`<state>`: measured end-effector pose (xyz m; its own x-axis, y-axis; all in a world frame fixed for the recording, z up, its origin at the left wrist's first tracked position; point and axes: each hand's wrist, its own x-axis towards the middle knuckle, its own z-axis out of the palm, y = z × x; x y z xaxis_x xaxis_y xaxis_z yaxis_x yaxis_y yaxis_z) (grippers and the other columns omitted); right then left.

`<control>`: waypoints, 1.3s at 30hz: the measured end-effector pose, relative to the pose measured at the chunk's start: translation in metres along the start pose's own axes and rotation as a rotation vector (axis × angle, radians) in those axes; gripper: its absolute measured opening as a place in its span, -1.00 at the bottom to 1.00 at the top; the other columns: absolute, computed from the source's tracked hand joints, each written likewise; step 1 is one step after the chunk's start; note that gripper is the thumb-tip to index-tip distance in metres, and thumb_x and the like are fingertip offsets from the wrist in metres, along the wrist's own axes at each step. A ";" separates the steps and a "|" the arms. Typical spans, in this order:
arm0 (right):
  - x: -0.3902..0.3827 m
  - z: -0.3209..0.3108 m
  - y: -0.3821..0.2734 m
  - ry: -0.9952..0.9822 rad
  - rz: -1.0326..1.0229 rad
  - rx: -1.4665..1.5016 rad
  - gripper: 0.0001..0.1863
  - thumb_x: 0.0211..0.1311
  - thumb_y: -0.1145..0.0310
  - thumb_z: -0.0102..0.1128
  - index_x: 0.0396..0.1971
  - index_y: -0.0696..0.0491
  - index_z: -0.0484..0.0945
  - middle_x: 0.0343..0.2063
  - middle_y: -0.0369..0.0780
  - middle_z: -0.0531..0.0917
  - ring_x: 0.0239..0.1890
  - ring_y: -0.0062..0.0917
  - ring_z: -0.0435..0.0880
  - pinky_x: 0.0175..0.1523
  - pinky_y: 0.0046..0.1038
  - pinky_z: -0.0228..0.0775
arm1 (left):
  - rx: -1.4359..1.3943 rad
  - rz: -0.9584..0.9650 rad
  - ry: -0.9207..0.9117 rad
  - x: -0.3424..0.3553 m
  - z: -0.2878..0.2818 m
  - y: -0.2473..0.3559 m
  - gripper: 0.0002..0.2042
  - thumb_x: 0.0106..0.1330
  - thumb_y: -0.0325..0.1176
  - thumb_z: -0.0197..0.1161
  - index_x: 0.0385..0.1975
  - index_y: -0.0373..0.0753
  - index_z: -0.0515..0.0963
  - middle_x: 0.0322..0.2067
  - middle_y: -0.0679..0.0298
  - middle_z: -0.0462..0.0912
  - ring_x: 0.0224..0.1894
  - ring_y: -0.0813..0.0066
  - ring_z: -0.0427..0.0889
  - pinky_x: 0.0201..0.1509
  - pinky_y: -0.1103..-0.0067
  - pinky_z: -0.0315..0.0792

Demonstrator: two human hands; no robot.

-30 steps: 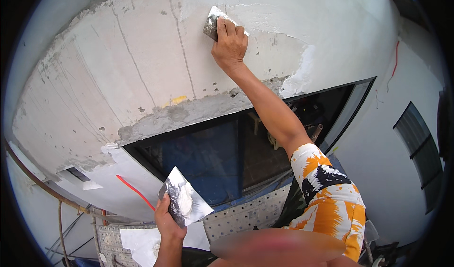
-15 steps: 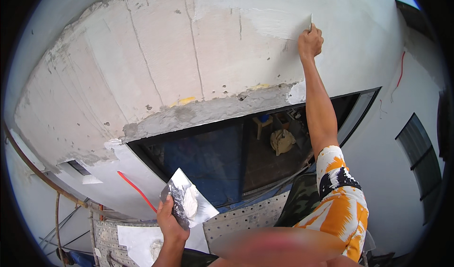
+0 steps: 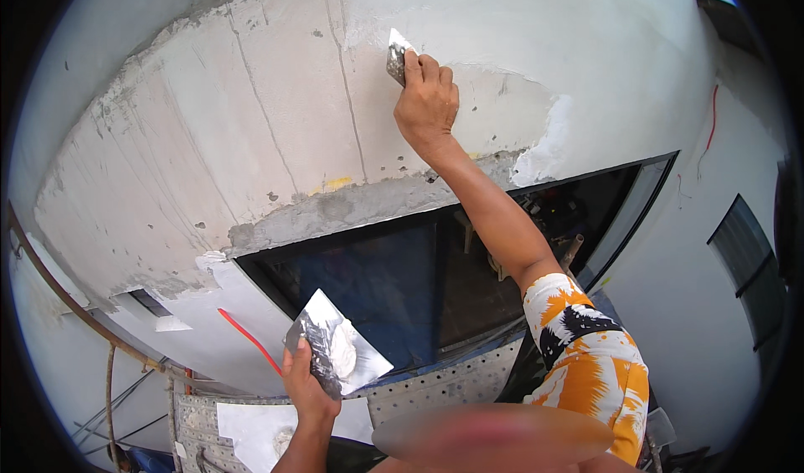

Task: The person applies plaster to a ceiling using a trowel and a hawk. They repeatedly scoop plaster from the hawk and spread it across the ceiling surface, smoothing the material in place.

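Raised against the wall, my right hand is closed on a flat putty blade, its tip whitened with filler. The blade is at the border between the bare, cracked plaster and the smooth white coat. Low and near my body, my left hand grips a square metal putty plate, smeared dark grey on its near side. A lump of white putty sits on it. My left fingers are partly hidden beneath the plate.
Below the wall is a dark-framed window opening. Perforated scaffold planks run beneath it, with a white sheet lying on them. A red tube sticks out of the wall at left, near a rusty scaffold pipe.
My right hand has swept the blade leftward across the wall, from the smooth white area to the coat's left part. The left hand and plate are nearly still; the view has shifted slightly.
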<state>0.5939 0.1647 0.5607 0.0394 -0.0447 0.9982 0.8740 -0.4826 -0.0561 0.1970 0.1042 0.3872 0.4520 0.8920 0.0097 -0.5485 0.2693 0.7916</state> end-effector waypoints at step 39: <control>0.018 -0.059 0.305 -0.052 0.850 -0.274 -0.55 0.43 0.27 -0.03 0.27 -0.02 0.45 0.19 -0.19 0.51 0.20 -0.10 0.45 0.20 -0.04 0.40 | -0.013 -0.123 0.082 0.004 0.000 -0.006 -0.67 0.53 -0.32 -0.02 0.17 -0.33 0.43 0.01 0.13 0.64 0.01 0.27 0.67 0.15 0.34 0.53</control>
<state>0.8321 -0.0352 0.5601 0.6489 -0.4456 0.6168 0.3936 -0.4972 -0.7732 0.2018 0.1062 0.3826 0.4573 0.8786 -0.1374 -0.5022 0.3826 0.7755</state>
